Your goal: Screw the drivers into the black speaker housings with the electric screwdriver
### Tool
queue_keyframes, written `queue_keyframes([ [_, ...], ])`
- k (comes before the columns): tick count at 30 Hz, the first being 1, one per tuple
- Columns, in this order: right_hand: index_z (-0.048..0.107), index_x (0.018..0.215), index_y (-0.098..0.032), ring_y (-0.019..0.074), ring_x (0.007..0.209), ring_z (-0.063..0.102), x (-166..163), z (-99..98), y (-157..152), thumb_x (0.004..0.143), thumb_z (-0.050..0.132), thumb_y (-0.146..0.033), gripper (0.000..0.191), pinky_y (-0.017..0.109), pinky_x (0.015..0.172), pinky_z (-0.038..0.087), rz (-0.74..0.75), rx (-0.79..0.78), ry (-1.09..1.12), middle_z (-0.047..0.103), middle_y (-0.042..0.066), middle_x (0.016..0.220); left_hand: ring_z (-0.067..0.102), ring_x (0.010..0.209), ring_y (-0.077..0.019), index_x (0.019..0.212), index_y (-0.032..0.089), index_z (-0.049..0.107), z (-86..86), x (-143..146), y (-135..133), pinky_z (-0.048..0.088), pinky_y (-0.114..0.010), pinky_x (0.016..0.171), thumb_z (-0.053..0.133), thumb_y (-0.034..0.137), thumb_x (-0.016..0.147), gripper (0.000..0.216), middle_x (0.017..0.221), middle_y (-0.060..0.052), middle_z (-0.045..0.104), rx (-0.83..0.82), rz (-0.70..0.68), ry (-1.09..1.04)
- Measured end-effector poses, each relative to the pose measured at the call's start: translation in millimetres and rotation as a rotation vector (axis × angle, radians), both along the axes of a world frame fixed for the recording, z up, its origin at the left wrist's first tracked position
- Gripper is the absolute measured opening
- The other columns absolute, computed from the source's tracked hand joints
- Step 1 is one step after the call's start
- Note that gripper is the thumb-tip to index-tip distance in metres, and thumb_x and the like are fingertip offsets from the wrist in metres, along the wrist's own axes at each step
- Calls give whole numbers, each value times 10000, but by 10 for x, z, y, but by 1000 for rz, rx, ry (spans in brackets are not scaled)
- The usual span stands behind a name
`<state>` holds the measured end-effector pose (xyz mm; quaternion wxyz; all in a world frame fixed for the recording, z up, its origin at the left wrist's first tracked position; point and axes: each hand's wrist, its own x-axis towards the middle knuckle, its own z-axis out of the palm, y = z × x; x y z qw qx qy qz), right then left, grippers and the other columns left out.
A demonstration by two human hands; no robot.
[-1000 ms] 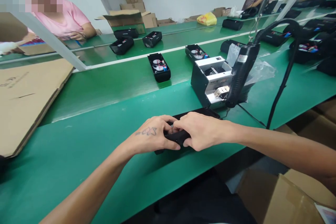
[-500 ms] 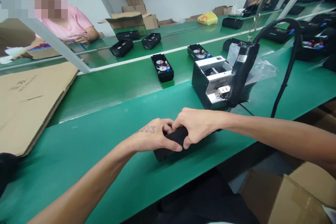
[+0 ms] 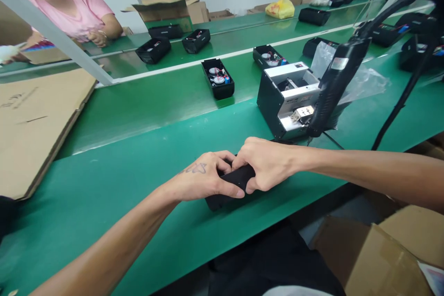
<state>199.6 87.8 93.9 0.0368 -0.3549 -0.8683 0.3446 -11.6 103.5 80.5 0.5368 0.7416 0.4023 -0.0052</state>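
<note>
A black speaker case (image 3: 239, 177) lies on the green mat in front of me, largely covered by my hands. My left hand (image 3: 208, 175) is closed over its left end, with the thumb along the near side and the fingers on the far side. Close beside it, my right hand (image 3: 265, 164) grips the same case with curled fingers and the thumb on the near side. The inside of this case is hidden. Beyond my right hand stands a silver and black screw feeder (image 3: 291, 97), with a black electric screwdriver (image 3: 336, 85) hanging at its right side.
Open speaker cases (image 3: 218, 78) with wires and round drivers sit along the green conveyor (image 3: 156, 97). A flat cardboard sheet (image 3: 41, 125) lies at left. An open carton (image 3: 391, 259) is below the table at right. A co-worker in a pink top (image 3: 81, 14) sits across.
The view has shifted slightly, and the screwdriver appears farther right and more tilted. Both hands keep their grip on the case with little visible movement.
</note>
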Motion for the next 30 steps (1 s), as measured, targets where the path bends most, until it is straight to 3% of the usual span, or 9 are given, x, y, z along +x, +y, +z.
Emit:
queue_keyframes([
  [4,829,845,-182,96,473,409,-29,35,-18,688,855,-195,160,268,471,275,-2,17,8,485,-84,520,645,885,-156,596,232,744,-11,4,5,469,-292,697,919,432,661,273,1124,36,692,-11,2,-24],
  [11,780,861,-167,120,559,510,-26,72,-14,696,851,-246,196,260,509,335,-28,-54,-39,586,-53,612,633,871,-139,593,211,705,-9,0,-2,462,-267,700,911,464,681,338,1141,37,659,1,-36,-7],
  [15,738,752,-176,118,538,520,-41,50,22,672,845,-245,151,275,476,314,-21,-140,-18,594,-55,609,609,819,-113,610,214,716,-29,-10,3,438,-250,646,910,469,690,330,1137,49,649,-11,-40,3],
  [20,753,727,-177,115,482,489,-88,12,18,666,841,-217,114,286,464,308,-23,-91,1,565,-60,560,600,774,-99,581,207,696,-11,14,-1,444,-257,635,917,424,682,326,1087,55,652,-7,-20,-23],
  [23,799,852,-192,157,561,585,-24,65,-129,720,860,-262,161,288,544,400,49,21,-7,653,-29,630,665,888,-153,626,236,736,-33,10,-141,500,-305,749,916,406,701,259,1129,48,682,135,-35,-9],
  [25,813,966,-205,208,708,682,119,123,-287,794,839,-264,184,311,652,491,39,150,65,747,18,763,684,1088,-237,695,285,773,-125,-9,-321,508,-385,902,922,371,711,173,1192,48,707,359,-47,-16],
  [27,798,1106,-222,248,911,737,358,153,-441,875,798,-259,235,358,815,565,-160,321,238,806,62,972,614,1300,-335,764,333,785,-288,-35,-539,450,-488,1029,948,362,686,182,1209,54,733,658,-59,-56],
  [30,715,1305,-298,265,1116,714,843,68,-537,973,720,-281,332,440,999,569,-760,690,546,768,69,1208,511,1434,-410,752,293,721,-567,-67,-840,347,-551,1099,960,415,672,280,1136,55,764,1049,-84,-95],
])
